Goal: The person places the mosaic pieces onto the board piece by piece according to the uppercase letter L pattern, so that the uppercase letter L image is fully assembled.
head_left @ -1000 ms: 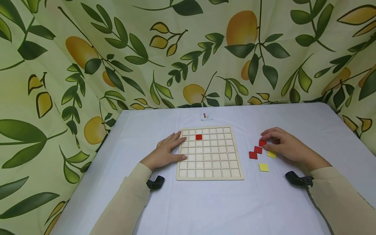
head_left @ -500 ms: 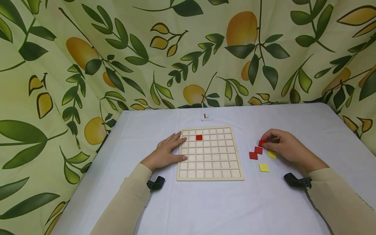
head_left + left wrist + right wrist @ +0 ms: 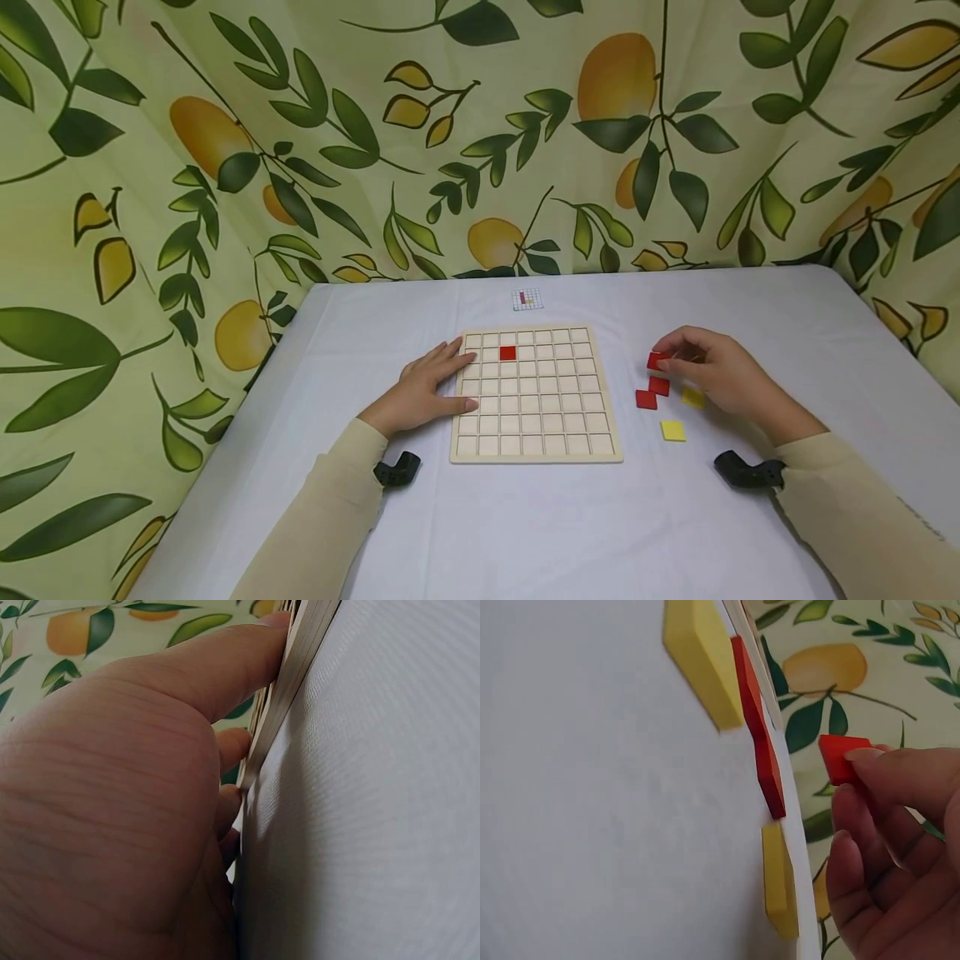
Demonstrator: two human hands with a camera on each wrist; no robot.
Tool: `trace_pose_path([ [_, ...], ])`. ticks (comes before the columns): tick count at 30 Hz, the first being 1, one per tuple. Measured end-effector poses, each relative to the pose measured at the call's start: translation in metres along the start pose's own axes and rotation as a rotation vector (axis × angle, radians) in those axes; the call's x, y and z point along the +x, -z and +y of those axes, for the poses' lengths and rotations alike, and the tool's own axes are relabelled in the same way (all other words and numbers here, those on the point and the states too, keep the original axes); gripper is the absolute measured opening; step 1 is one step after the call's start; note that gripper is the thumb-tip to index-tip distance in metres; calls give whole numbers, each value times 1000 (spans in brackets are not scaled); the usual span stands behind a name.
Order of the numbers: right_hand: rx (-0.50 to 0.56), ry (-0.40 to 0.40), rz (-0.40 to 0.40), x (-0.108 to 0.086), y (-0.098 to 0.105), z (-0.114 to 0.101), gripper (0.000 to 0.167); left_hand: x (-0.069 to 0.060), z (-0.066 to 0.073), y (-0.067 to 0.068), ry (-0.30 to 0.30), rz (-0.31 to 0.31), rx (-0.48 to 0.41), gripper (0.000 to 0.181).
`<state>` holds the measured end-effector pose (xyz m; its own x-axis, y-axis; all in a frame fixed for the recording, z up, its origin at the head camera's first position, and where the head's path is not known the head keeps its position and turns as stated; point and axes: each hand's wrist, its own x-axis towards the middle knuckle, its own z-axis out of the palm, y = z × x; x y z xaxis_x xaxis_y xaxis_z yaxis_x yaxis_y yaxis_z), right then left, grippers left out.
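Thumb and fingers of the right grip (image 3: 712, 367) are clamping a flat, square red tile (image 3: 841, 756) and are just raising it off the white worktop (image 3: 480, 533), right of the pale wooden grid board (image 3: 551, 403). That is apparently freeing the tile to be carried. Two loose red tiles (image 3: 646, 400) and two square yellow tiles (image 3: 672, 431) are lying right of the board; one placed red tile (image 3: 507, 353) is sitting inside it. The left grip (image 3: 422, 392), fingers apart, is resting on the board's left edge.

We wear plain beige long sleeves (image 3: 326, 508), with a bent black device (image 3: 397, 469) at each wrist; our left hand (image 3: 418, 393) and right hand (image 3: 722, 373) are bare.
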<state>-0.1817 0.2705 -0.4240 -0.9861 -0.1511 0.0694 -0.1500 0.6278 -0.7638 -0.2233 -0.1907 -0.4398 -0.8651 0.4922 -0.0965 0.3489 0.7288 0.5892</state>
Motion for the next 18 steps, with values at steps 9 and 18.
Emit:
trace_pose_path([
  [9,109,32,-35,-2,-11,-23,17,0,1,0,14,5,2,91],
  [18,122,86,-88,-3,-29,-52,17,1,2,0,25,7,3,91],
])
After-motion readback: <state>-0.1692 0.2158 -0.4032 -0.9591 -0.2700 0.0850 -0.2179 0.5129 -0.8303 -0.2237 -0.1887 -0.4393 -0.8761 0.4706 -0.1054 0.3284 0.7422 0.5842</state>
